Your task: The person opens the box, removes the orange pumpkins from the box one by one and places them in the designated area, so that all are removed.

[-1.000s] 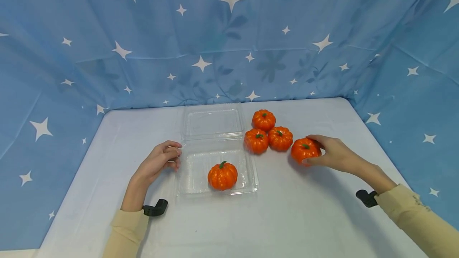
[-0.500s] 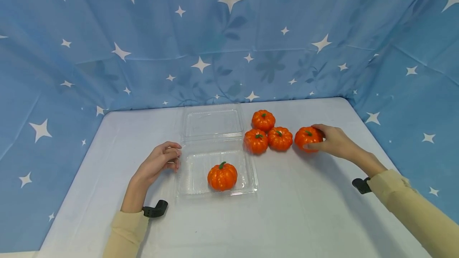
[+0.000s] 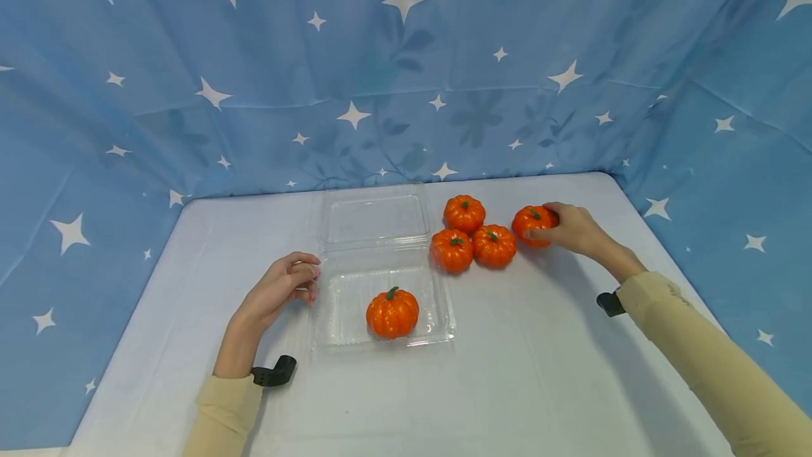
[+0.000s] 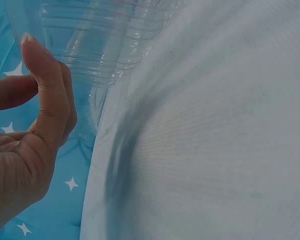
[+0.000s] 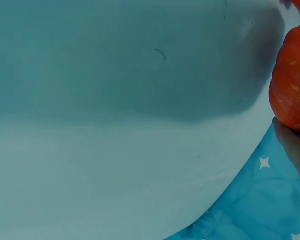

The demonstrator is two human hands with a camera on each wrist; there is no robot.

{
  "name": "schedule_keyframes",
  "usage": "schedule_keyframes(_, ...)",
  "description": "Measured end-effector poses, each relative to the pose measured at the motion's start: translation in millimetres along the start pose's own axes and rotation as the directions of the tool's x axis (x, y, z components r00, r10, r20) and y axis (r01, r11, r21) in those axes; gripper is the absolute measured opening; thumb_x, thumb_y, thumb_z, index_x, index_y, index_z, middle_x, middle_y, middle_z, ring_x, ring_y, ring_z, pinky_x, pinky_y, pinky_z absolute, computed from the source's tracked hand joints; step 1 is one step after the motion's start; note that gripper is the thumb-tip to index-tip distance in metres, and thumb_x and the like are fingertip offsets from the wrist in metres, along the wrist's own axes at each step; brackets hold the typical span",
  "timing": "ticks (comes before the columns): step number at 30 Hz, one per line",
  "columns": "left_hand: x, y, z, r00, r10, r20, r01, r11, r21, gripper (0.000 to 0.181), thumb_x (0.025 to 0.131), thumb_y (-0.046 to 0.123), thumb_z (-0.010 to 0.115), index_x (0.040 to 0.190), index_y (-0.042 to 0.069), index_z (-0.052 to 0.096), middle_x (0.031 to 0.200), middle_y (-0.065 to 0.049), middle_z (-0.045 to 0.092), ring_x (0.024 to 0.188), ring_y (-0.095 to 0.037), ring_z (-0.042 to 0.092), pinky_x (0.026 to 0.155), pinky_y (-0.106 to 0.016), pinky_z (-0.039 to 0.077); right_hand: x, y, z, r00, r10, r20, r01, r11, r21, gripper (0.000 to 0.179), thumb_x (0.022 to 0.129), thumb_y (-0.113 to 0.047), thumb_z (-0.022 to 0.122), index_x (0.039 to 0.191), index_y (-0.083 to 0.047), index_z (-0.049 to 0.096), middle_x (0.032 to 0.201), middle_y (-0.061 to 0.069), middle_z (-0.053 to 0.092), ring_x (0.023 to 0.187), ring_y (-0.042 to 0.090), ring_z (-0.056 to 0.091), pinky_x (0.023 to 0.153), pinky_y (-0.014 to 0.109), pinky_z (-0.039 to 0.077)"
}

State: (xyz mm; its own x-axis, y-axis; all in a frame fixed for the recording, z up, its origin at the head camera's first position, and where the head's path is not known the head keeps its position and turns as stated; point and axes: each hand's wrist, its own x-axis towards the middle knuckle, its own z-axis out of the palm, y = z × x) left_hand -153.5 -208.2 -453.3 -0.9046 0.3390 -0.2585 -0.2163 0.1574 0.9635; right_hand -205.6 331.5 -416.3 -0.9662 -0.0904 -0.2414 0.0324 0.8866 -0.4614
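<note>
In the head view, my right hand (image 3: 574, 228) grips an orange toy pumpkin (image 3: 531, 224) with a green stem, fingers behind it and thumb in front. The right wrist view catches this pumpkin (image 5: 295, 80) at its right edge, with a fingertip against it. My left hand (image 3: 282, 284) stays at the left rim of a clear plastic clamshell box (image 3: 336, 336), fingers loosely bent. In the left wrist view its fingertips overlap the edge of the box (image 4: 97, 45). Another pumpkin (image 3: 392, 314) sits upright inside the box's near half.
The box's lid (image 3: 377, 217) lies folded back towards the curtain. Right of the box three more pumpkins stand in a close group: a back one (image 3: 464, 214), a left one (image 3: 452, 251) and a right one (image 3: 494, 246). A blue star curtain (image 3: 406, 76) borders the white table (image 3: 507, 379).
My right hand has carried its pumpkin away from me towards the back of the table, lately also leftward, behind the right pumpkin of the group. The left hand has stayed in place.
</note>
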Motion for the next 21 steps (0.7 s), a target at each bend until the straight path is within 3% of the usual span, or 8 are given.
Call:
schedule_keyframes(11, -0.9, -2.6, -0.9, 1.0, 0.0, -0.007, 0.0, 1.0, 0.01, 0.042, 0.106, 0.01, 0.05, 0.139, -0.013, 0.038, 0.083, -0.009, 0.06, 0.069, -0.016, 0.061, 0.063, -0.032, 0.057, 28.6, -16, 2, 1.0, 0.003, -0.002, -0.003, 1.0, 0.01, 0.087, 0.095, -0.043, 0.068, 0.151, 0.013, 0.034, 0.144, 0.036, 0.047, 0.127, 0.049, 0.048, 0.109, 0.062, 0.045)
schedule_keyframes(21, 0.8, -4.9, 0.4, 1.0, 0.006, -0.011, -0.006, 1.0, 0.011, 0.043, 0.106, 0.01, 0.049, 0.139, -0.014, 0.037, 0.082, -0.008, 0.06, 0.068, -0.016, 0.061, 0.063, -0.034, 0.057, 43.0, -29, 10, 0.999, 0.017, 0.027, -0.018, 0.999, 0.048, 0.087, 0.095, -0.043, 0.069, 0.152, 0.012, 0.033, 0.149, 0.034, 0.044, 0.132, 0.048, 0.045, 0.114, 0.061, 0.041)
